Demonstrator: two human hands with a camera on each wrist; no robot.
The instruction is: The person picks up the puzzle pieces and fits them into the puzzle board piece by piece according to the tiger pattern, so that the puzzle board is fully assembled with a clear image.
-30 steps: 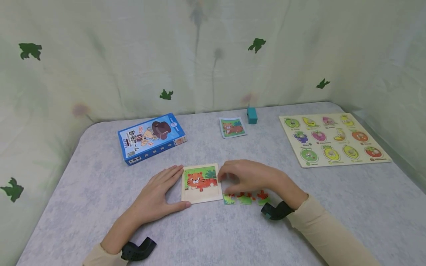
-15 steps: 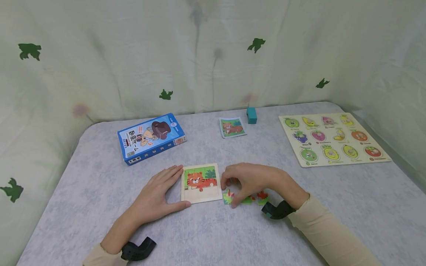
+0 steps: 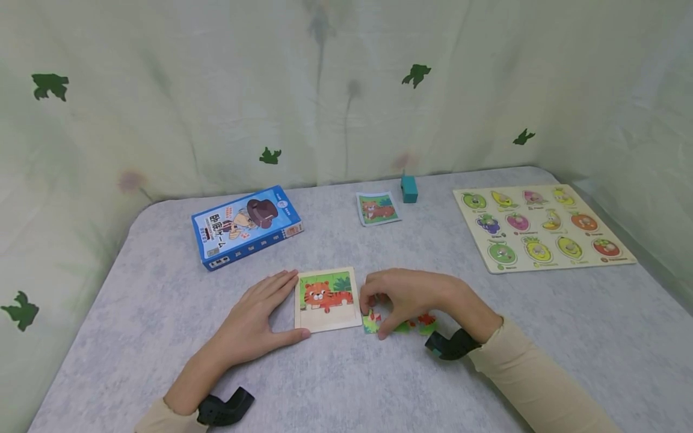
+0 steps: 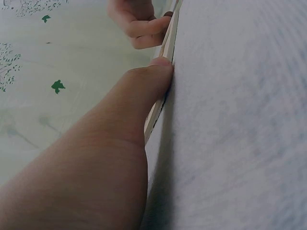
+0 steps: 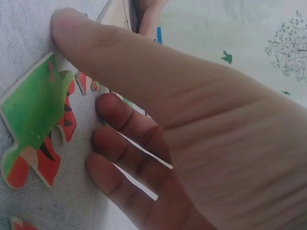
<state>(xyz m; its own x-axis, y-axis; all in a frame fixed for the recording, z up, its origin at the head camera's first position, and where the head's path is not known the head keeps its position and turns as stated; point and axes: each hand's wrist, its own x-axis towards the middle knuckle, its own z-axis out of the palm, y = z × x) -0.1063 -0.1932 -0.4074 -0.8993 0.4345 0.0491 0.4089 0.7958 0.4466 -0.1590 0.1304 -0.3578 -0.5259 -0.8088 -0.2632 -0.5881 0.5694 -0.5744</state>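
My left hand (image 3: 265, 319) lies flat with fingers straight, its fingertips at the left edge of a square wooden puzzle tray (image 3: 329, 322). In the left wrist view its thumb (image 4: 148, 76) rests against the tray's edge. The tray's upper part holds joined pieces with an orange tiger (image 3: 319, 293); bare wood shows below. My right hand (image 3: 408, 294) is low over loose puzzle pieces, thumb and fingers bent around the leftmost puzzle piece (image 3: 371, 325). Whether they pinch it is hidden. In the right wrist view, a green-and-orange puzzle piece (image 5: 36, 108) lies near the curled fingers (image 5: 112, 143).
A blue game box (image 3: 246, 225) lies at the back left. Behind the tray are a bear picture card (image 3: 378, 209) and a teal block (image 3: 409, 189). A fruit puzzle board (image 3: 541, 231) lies at the right. Patterned cloth (image 3: 346, 90) hangs behind the table.
My right hand has moved from the tray's right edge down toward the leftmost loose piece, then stayed nearly still. My left hand has not moved.
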